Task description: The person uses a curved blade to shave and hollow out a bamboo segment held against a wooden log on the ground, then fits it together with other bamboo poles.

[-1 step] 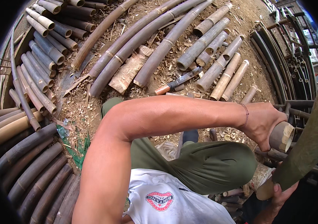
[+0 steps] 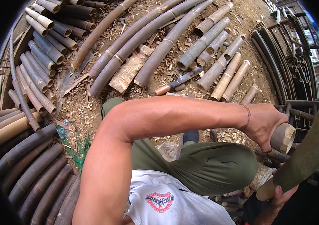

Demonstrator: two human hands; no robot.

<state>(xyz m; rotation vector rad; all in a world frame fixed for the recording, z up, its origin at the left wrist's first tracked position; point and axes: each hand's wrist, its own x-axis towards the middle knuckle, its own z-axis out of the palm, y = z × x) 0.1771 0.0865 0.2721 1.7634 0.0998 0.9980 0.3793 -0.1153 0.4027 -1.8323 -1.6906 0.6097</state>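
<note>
Two hands are busy at the right: the left hand (image 2: 264, 123) is wrapped over a bamboo tube (image 2: 282, 138), close behind its pale cut end, past the bent knee (image 2: 238, 168); the right hand (image 2: 282, 195) clasps the lower end of a long olive piece (image 2: 304, 159), perhaps bamboo too, though the rim blurs it. The tube should be light, stiff and rather slick, best held round its wall, off the cut edge.
</note>
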